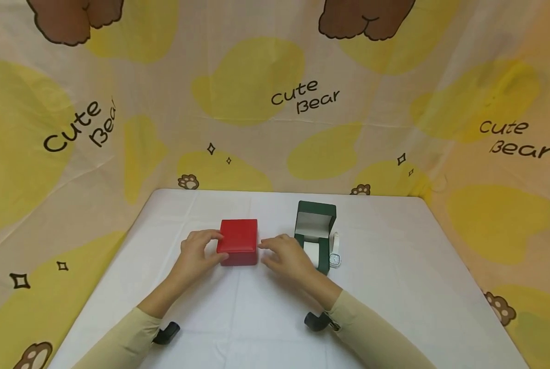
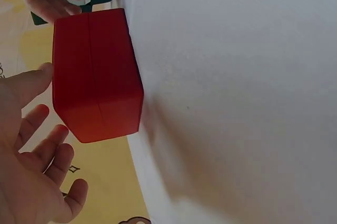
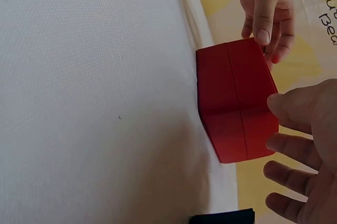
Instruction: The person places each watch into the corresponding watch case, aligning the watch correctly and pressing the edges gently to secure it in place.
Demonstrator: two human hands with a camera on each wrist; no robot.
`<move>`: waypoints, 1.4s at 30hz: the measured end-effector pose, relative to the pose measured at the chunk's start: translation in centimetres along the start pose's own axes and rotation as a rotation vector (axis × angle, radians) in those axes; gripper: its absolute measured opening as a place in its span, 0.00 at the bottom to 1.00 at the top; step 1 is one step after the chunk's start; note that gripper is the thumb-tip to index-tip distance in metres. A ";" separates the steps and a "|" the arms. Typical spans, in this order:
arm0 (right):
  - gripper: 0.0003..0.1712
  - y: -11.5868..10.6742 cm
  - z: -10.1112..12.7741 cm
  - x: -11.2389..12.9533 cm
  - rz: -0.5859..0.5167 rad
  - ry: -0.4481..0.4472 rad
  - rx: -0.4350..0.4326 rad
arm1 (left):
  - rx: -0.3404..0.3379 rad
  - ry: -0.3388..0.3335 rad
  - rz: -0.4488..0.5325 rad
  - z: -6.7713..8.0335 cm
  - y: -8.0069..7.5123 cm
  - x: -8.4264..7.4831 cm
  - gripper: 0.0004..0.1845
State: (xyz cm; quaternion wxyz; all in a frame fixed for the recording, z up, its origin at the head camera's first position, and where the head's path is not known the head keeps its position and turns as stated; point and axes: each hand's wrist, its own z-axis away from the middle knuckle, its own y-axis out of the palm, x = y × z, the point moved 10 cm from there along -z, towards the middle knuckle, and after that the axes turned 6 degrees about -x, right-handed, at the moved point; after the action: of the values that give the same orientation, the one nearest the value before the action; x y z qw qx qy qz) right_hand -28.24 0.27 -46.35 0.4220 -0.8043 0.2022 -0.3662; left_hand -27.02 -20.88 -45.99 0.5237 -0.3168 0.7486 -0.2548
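A closed red box (image 1: 239,237) sits on the white table between both hands, its lid seam showing in the wrist views. The left hand (image 1: 195,251) is at its left side, thumb near the front corner and fingertips at the lid's edge. On the opposite side, the right hand (image 1: 286,256) has its fingers spread loosely, fingertips close to the box. Behind the right hand stands a green watch box (image 1: 317,207) with its lid raised and a white cushion (image 1: 309,251) inside. A silver-white wristwatch (image 1: 335,258) lies against that box's right side.
A white cloth covers the table (image 1: 394,287). Patterned fabric (image 1: 247,102) with bears and "Cute Bear" lettering hangs behind it and along both sides. Black devices are strapped at the left wrist (image 1: 166,333) and the right wrist (image 1: 318,321).
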 end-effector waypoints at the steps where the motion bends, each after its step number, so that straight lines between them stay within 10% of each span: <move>1: 0.20 -0.1 0.1 0.0 0.004 -0.003 0.002 | 0.001 0.001 0.001 0.0 0.0 -0.1 0.24; 20: 0.18 -4.8 3.6 -1.8 -0.035 0.044 -0.119 | 0.098 0.065 0.208 0.3 2.1 -5.8 0.20; 42: 0.18 -7.8 6.6 -3.7 0.003 -0.032 -0.180 | 0.232 0.150 0.194 -0.3 7.0 -10.6 0.23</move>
State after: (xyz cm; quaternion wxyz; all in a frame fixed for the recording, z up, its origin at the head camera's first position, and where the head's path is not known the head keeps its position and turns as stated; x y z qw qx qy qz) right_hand -25.50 10.48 -43.95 0.3519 -0.8444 0.2288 -0.3329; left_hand -26.07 -8.38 -44.29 0.5216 -0.1608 0.7781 -0.3107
